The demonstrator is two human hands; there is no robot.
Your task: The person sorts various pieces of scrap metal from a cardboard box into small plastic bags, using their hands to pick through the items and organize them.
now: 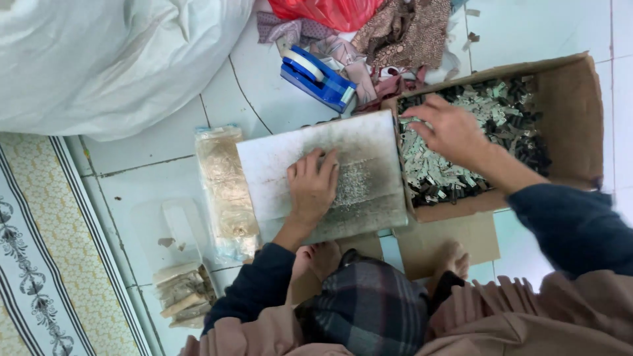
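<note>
Fingers of left hand (312,184) lie flat on white board (323,175); right hand (448,128) spreads open inside cardboard box (580,112).

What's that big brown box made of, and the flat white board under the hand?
The big brown open box looks like cardboard: dull brown, with folded flaps and soft, bent edges. The flat white board under the left hand could be painted wood or stiff plastic; it is matte, stained grey and speckled with small grains, so I cannot tell for sure.
</note>
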